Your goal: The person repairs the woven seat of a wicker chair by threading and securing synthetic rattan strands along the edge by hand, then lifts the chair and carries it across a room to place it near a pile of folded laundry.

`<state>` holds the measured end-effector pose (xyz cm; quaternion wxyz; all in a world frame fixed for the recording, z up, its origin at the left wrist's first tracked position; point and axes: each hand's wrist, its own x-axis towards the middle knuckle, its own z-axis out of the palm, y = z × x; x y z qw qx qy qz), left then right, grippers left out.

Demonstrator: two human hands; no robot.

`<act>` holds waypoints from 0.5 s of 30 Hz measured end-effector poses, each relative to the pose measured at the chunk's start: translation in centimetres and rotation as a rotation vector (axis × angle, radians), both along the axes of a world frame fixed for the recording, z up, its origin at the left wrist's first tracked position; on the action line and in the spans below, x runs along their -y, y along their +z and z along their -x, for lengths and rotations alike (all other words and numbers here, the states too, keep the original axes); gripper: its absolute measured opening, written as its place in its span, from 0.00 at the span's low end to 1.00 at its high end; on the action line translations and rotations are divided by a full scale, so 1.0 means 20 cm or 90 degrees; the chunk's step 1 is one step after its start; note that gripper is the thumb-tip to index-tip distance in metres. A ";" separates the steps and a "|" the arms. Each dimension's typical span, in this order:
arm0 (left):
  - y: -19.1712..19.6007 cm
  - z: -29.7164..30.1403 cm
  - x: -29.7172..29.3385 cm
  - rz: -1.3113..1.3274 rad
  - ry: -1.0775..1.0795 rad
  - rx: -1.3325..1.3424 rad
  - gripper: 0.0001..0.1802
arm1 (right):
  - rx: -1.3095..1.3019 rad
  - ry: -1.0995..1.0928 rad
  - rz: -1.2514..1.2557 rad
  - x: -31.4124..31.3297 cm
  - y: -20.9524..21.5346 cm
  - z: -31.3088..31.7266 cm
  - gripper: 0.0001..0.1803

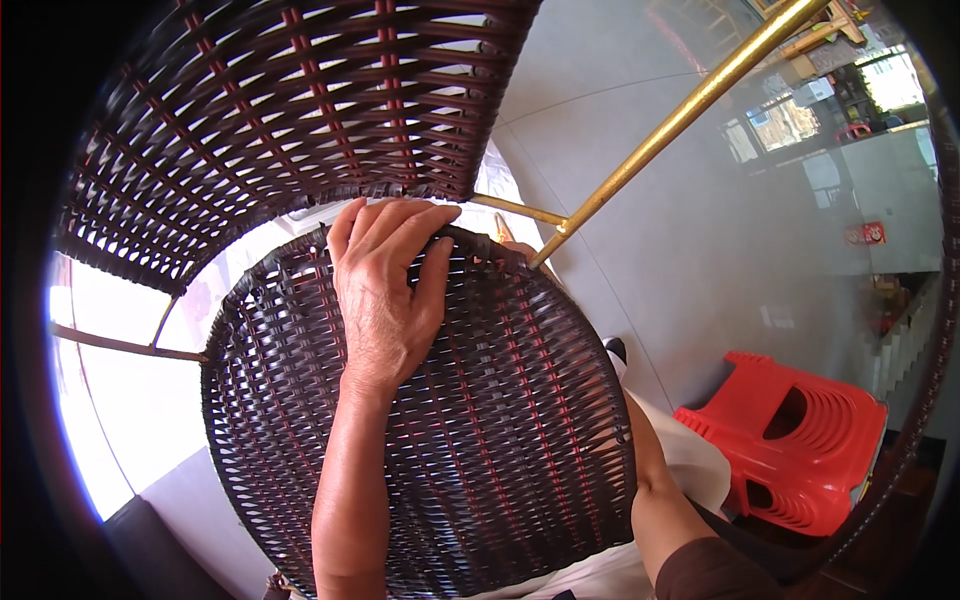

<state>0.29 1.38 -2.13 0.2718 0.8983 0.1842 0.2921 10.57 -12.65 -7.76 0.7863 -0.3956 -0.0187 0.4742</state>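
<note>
A wicker chair with a dark brown and red weave fills the middle of the view, its rounded seat closest to me. Beyond the seat rises the curved woven backrest, and gold metal tubes form the frame. My left hand lies palm down at the seat's far edge, its fingers bent over the rim and its thumb apart on the right. From the lower right my right forearm passes behind the seat. A small skin-coloured patch shows past the far rim, perhaps part of my right hand; its fingers are hidden.
A red plastic stool lies tipped over on the grey tiled floor to the right. My light trouser leg and a dark shoe show beside the seat. A dark woven band curves along the right rim.
</note>
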 end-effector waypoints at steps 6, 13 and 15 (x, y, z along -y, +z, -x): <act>0.00 0.00 0.00 -0.006 0.000 0.004 0.10 | -0.001 0.004 0.002 -0.01 -0.01 0.00 0.13; 0.01 0.00 0.00 0.015 0.002 -0.022 0.10 | -0.001 0.008 0.003 -0.02 -0.02 0.02 0.13; 0.00 0.01 0.00 0.017 0.000 -0.020 0.11 | -0.001 0.009 0.003 -0.02 -0.02 0.02 0.14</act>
